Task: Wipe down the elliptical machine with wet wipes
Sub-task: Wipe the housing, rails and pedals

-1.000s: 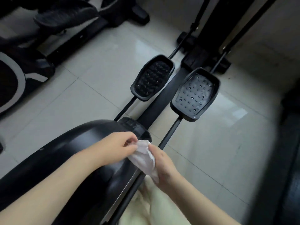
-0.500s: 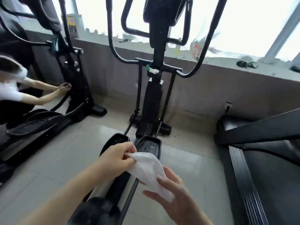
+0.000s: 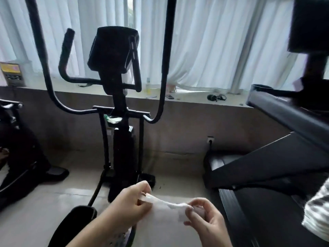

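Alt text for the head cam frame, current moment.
Two bare hands stretch a white wet wipe between them, the left hand and right hand each pinching an end. Ahead stands a black elliptical machine, its console against white curtains; a pedal shows lower left, a treadmill at right.

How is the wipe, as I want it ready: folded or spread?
Spread: left hand and right hand pinch the wet wipe at opposite ends, stretched between them.
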